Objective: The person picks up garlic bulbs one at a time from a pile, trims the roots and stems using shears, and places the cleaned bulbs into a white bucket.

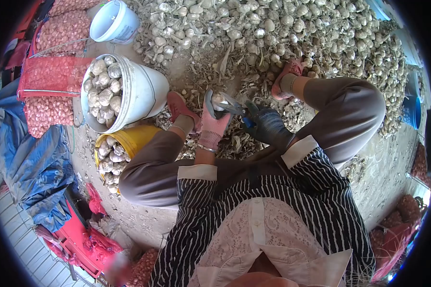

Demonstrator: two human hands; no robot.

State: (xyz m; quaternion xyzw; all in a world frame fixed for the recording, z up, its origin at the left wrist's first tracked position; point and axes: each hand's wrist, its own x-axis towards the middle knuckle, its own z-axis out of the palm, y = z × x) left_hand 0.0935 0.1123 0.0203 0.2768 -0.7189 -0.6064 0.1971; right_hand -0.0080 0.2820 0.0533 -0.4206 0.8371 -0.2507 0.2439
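Dusty floor (143,214) runs under the seated person, littered with dry husks (234,138) around the feet. Between the knees, a garlic bulb (219,101) sits in the left hand (214,117), gloved in pink, its fingers curled round it. The right hand (268,125), in a dark glove, is closed on the handles of the shears (232,104), whose metal blades reach up to the bulb. Just beyond the feet, a broad pile of garlic (273,28) spreads away from the person. Over by the left knee, a white bucket (146,91) and a yellow bucket (139,136) stand close together, both loaded with bulbs; a pale blue bucket (124,26) stands farther off. Red mesh bags (60,31) and a crumpled blue tarp (26,153) lie along that side.
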